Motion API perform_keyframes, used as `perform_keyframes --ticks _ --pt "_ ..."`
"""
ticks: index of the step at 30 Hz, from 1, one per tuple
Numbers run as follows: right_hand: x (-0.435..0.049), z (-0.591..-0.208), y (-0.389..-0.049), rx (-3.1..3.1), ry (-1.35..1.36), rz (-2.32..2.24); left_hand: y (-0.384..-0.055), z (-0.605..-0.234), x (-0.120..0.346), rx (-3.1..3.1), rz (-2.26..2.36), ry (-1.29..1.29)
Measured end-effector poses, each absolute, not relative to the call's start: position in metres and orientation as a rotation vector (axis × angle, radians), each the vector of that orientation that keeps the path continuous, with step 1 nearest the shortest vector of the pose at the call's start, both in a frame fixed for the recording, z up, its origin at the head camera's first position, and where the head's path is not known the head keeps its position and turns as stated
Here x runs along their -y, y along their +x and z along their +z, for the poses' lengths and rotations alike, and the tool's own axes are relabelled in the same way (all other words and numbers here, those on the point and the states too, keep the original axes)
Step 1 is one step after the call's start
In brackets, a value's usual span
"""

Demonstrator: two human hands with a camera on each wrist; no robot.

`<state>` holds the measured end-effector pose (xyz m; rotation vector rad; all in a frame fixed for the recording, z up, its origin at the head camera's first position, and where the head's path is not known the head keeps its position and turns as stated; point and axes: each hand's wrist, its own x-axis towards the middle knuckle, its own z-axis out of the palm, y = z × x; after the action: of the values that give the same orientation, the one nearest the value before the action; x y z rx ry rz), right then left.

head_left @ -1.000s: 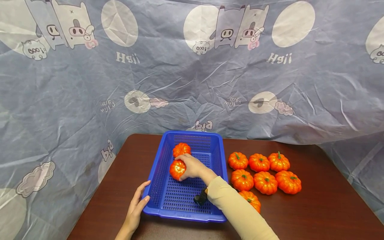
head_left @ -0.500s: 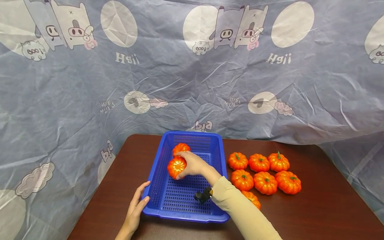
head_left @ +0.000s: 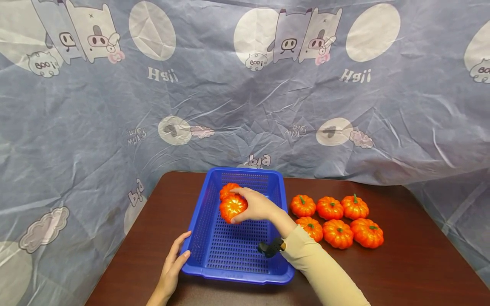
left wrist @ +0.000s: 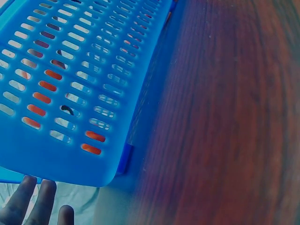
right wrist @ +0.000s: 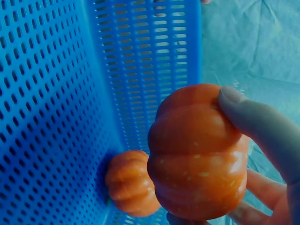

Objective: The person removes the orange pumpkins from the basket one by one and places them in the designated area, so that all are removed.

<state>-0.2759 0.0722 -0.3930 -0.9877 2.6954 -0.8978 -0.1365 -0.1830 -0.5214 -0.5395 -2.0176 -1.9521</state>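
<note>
In the head view, my right hand (head_left: 256,205) grips a small orange pumpkin (head_left: 232,209) over the blue basket (head_left: 239,276). Thumb and fingers lie on opposite sides of it, as the right wrist view also shows with the held pumpkin (right wrist: 199,154). A second pumpkin (head_left: 229,190), partly hidden by the held one, lies inside near the back left; the right wrist view shows this other pumpkin (right wrist: 132,183) low against the perforated wall. My left hand (head_left: 172,265) touches the basket's left rim with straight fingers. Its fingertips (left wrist: 47,187) are right at the rim in the left wrist view.
Several pumpkins (head_left: 338,233) stand in rows on the brown table (head_left: 413,272) right of the basket. A black wrist camera (head_left: 271,247) on the right wrist overlaps the basket. Behind the table hangs a grey-blue printed cloth (head_left: 237,93).
My right hand, still gripping the pumpkin, has moved slightly right and toward the back. Its sleeve has shifted right and now covers the nearest table pumpkin. The left hand stays at the rim.
</note>
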Motion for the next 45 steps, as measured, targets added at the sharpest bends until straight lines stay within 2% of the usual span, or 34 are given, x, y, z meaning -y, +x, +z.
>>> perform_keyframes --ticks 17,35,45 --pt "-0.120 -0.369 -0.257 -2.816 -0.901 -1.113 -0.136 -0.520 0.183 2.052 -1.950 -0.495" --pt "-0.184 -0.369 -0.233 -2.851 -0.763 -1.433 -0.134 -0.519 0.184 2.058 -1.984 -0.452" --pt "-0.224 -0.382 -0.219 -2.942 -0.658 -1.399 -0.135 -0.519 0.182 2.043 -1.940 -0.464"
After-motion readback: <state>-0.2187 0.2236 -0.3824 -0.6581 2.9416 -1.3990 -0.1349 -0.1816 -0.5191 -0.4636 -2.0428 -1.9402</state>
